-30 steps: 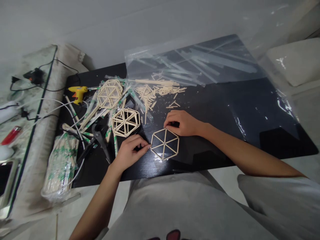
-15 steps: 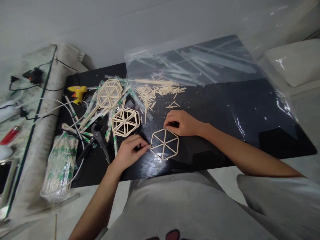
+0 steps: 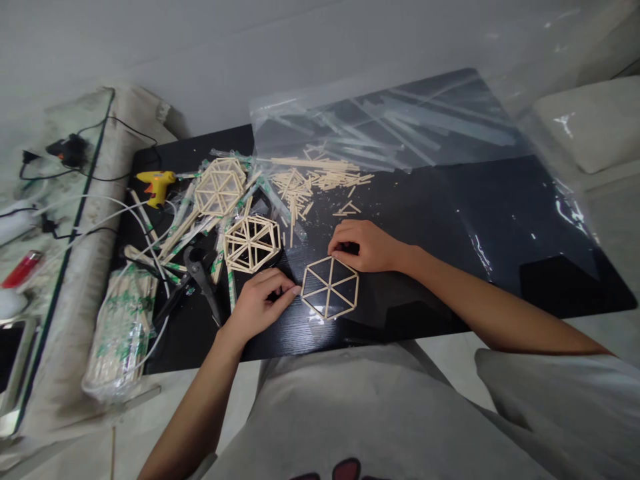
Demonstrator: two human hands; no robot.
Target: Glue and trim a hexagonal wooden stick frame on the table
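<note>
A flat hexagon frame (image 3: 329, 287) of thin wooden sticks, with spokes meeting in its middle, lies on the black table (image 3: 440, 220). My left hand (image 3: 264, 300) pinches at its left corner, thumb and forefinger together. At the top corner my right hand (image 3: 367, 245) is closed, with its fingertips on the frame. Just beyond my left hand stands a layered hexagon stick structure (image 3: 251, 245). Another hexagon structure (image 3: 220, 190) rests farther back on wrapped chopsticks.
Short cut sticks (image 3: 320, 180) lie heaped at the back middle. To the left are a yellow glue gun (image 3: 156, 185), black-handled pliers (image 3: 203, 283), loose cables and a plastic pack of chopsticks (image 3: 123, 327). Clear plastic sheeting (image 3: 400, 127) covers the table's far right.
Nothing on the table visibly changes. Both hands stay at the same corners of the hexagon frame; the whole view shifts very slightly.
</note>
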